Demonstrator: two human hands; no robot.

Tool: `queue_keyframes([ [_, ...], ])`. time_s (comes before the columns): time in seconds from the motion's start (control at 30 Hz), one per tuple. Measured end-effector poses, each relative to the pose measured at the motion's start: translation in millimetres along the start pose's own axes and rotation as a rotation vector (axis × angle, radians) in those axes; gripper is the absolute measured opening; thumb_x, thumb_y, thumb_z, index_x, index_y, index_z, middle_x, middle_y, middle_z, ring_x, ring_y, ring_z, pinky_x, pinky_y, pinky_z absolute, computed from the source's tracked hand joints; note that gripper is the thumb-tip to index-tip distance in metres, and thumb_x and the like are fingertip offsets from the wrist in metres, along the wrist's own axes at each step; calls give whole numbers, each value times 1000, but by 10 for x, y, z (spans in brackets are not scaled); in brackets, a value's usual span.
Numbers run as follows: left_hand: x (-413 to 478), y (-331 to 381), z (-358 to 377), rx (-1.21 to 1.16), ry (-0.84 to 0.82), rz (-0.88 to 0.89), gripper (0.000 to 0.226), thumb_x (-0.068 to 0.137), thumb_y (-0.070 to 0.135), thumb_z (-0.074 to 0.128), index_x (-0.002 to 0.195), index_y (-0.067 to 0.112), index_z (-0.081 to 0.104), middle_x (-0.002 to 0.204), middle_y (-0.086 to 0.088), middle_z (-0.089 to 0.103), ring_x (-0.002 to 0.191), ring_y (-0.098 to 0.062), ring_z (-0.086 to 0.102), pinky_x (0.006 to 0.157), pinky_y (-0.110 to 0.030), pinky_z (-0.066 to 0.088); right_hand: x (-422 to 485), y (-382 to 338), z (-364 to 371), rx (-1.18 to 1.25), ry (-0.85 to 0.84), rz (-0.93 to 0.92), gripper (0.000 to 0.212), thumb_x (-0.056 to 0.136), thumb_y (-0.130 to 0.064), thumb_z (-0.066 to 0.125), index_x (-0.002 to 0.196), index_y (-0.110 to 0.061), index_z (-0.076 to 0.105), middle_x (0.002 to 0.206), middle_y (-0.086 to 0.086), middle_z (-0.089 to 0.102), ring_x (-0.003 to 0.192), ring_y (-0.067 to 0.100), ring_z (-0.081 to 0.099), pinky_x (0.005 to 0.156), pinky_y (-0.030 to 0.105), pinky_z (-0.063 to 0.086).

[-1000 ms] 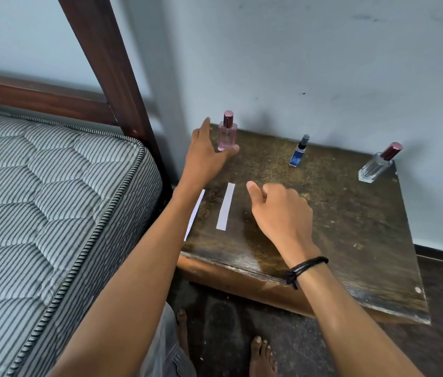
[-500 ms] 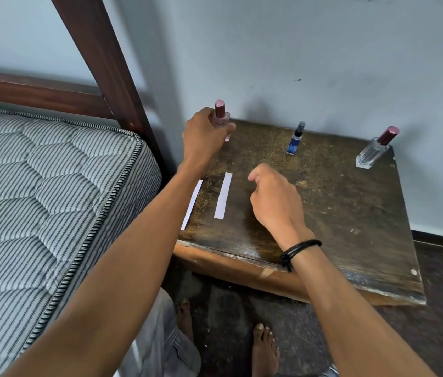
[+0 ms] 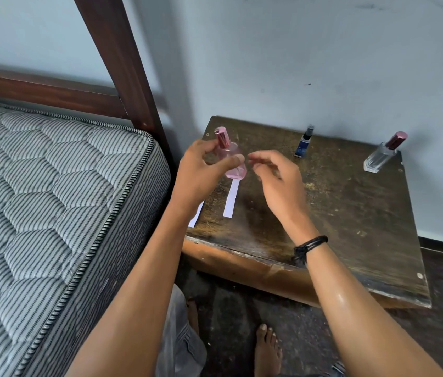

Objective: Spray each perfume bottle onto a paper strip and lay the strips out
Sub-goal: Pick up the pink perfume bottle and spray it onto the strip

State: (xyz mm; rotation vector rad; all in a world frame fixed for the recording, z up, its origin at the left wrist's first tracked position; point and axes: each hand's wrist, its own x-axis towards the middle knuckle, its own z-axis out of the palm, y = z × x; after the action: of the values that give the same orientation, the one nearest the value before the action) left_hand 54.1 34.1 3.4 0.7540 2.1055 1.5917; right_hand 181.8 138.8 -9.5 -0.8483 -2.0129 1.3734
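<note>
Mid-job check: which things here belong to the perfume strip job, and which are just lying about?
Job:
pink bottle, held by left hand
right hand, holding nothing
blue bottle
clear bottle
middle strip
edge strip

Lying about:
table
mattress
bedpost
wristband

Worn wooden desk: blue bottle at its back edge, clear bottle right of that, two paper strips left-front of it.
</note>
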Motion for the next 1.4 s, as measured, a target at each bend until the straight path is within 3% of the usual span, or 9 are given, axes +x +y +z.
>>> queue_keyframes([
  [0.13,0,-29,-57,-113,-53,-46,24,74,40,85,94,28,80,110,-7,69,101,-32,70,91,-52,58,-18,-34,-24,212,-126,56,22,104,-12,56,108,-22,75,105,-7,76,100,9,72,90,32,60],
  [0.27,-33,12,-92,-224,-157,-110,26,81,18,83,104,6,76,105,-22,74,98,-36,73,88,-44,61,-8,-14,-20,255,-170,85,17,103,-11,59,110,-16,73,107,0,76,101,16,73,89,36,61],
  [0.37,-35,24,-91,-214,-208,-111,39,73,27,88,102,5,76,101,-23,75,97,-40,73,94,-54,57,-2,16,-1,288,-200,123,13,102,-13,61,105,-21,71,107,5,75,103,22,73,88,42,62],
  [0.5,-7,17,-110,-128,-200,-76,33,72,36,88,95,14,79,93,-16,76,90,-26,72,97,-51,55,-15,5,-12,340,-228,146,10,103,-14,58,108,-16,67,104,2,77,98,19,74,80,34,61],
  [0.6,-13,23,-121,-122,-215,-67,27,78,33,85,94,13,79,80,-2,75,76,-10,64,81,-35,53,-21,-13,-9,311,-227,137,11,103,-21,58,109,-17,66,103,0,77,93,17,74,75,29,59],
  [0.77,12,-12,-167,-88,-225,-51,40,80,49,79,98,14,79,98,-21,74,87,-21,68,95,-53,53,-6,-8,7,282,-232,126,9,104,-29,58,106,-24,65,102,-2,76,89,14,73,74,29,58],
  [1.0,49,-53,-157,-179,-184,-63,24,93,30,68,103,10,78,93,-12,78,83,-14,71,76,-23,56,8,25,3,268,-243,135,12,105,-24,56,111,-17,65,100,1,76,83,10,73,75,27,59],
  [1.3,77,-112,-142,-347,-149,-115,29,89,23,73,97,-5,73,94,-17,76,83,-20,73,79,-29,57,-22,-22,14,265,-273,143,20,107,-29,50,115,-21,67,101,-2,74,82,10,69,75,28,58],
  [1.4,66,-101,-105,-380,-185,-104,31,86,21,75,96,-8,71,97,-22,75,85,-22,73,81,-29,57,-40,-77,11,241,-271,137,27,106,-36,51,118,-17,65,102,7,75,82,12,67,71,25,58],
])
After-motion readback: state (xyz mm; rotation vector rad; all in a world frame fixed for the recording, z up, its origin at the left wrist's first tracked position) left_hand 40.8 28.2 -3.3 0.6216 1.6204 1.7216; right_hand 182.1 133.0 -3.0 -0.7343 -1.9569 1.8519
